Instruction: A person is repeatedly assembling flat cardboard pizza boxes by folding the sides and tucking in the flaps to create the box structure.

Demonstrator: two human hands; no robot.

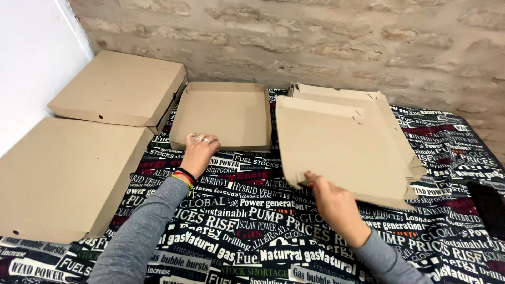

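Right hand (331, 202) pinching the near left corner of a flat blank (339, 150), fingers curled round its edge, thumb side hidden. Blank lifted a little at that corner, lying on top of a stack (392, 126) of like cardboard blanks, slightly askew to those beneath. Stack resting on the cloth (252, 221), right of centre, its far end close to the brick wall (315, 37).

Left hand (199, 152) laid on the near left corner of an open tray (223, 113), fingers bent over the low front wall, rings on two of them, bands at the wrist. Grip loose: touching and hooking the rim, not clamped. Tray folded up with four short walls, open side up, empty, just left of the stack and nearly touching it.

Grey sleeves on both arms, coming in from the bottom edge.

Left of the tray, a closed box (118, 89), its corner against the tray's side. Nearer, a second closed box (63, 176), larger in view, overlapping the cloth's left edge. Cloth black, covered in printed newspaper-style lettering in white, red and green. White wall (31, 58) at far left.
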